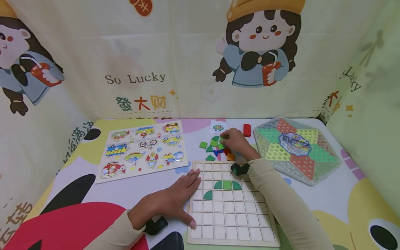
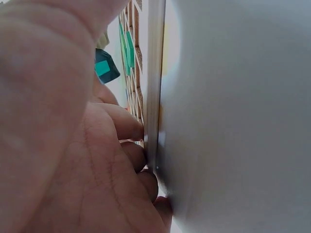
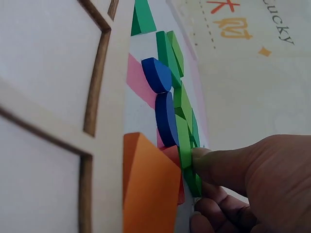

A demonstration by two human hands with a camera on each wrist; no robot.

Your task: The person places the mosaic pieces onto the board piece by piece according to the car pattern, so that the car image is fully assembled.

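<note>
A wooden grid board (image 1: pixel 232 241) lies flat on the table, with a light green square (image 1: pixel 227 185) flanked by two dark green quarter-round pieces in one row. Below them sits another quarter-round piece (image 1: pixel 208 195). My left hand (image 1: pixel 170 199) rests along the board's left edge, fingers extended and thumb spread; in the left wrist view its fingertips touch the wooden rim (image 2: pixel 154 73). Beyond the board's far edge, my right hand (image 1: pixel 235 141) reaches into a pile of small coloured blocks. Its thumb and fingers pinch a green block (image 3: pixel 196 187) there.
Blue half-round blocks (image 3: pixel 166 119), an orange block (image 3: pixel 150 184) and several green ones lie near the right hand. A small pattern card (image 1: pixel 217 127) and a red block (image 1: pixel 247 130) are behind. The vehicle puzzle board (image 1: pixel 142 151) stands left, the hexagonal game box (image 1: pixel 297 149) right.
</note>
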